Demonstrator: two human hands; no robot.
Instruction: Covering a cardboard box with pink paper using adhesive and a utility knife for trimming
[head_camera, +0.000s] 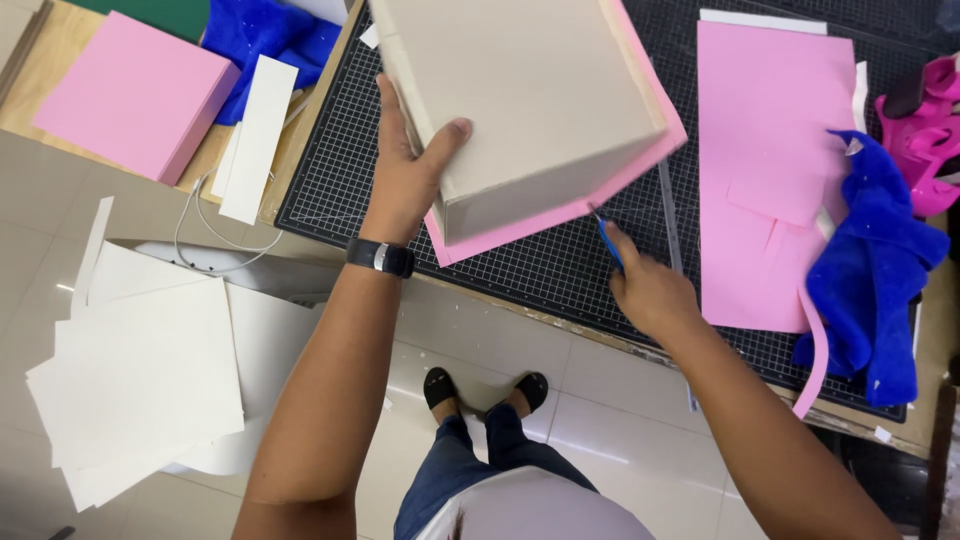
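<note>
Gripping the grey box (530, 95) at its near-left corner with the left hand (405, 180), tilting it on the cutting mat (560, 265); right hand (650, 290), closed around a blue knife (608, 238), touching the blade to the pink sheet (560, 215) edge, just right of the box.

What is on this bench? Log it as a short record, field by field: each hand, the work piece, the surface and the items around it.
left hand: grips the corner of the beige box, thumb on its top face
right hand: holds a blue-handled knife, tip at the pink sheet's edge
pink sheet: juts out under the box
surface: black gridded cutting mat
right side: large pink paper, blue cloth
left side: pink box, stacked white boards
</note>
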